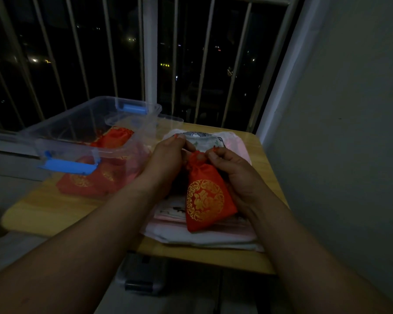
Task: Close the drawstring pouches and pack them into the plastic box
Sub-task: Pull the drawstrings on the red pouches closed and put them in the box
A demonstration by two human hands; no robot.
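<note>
A red drawstring pouch (205, 198) with a round gold pattern hangs between my hands above a stack of pale pouches. My left hand (168, 155) pinches its gathered neck from the left. My right hand (232, 168) grips the neck and string from the right. The clear plastic box (82, 130) with blue latches stands at the left of the table. Several red pouches (116, 138) lie inside it. A light patterned pouch (197, 137) lies just behind my hands.
The small wooden table (266, 177) ends close on the right, next to a grey wall. A barred window runs behind the box. White and pink flat pouches (204, 234) are stacked at the table's front edge. A dark object sits on the floor below.
</note>
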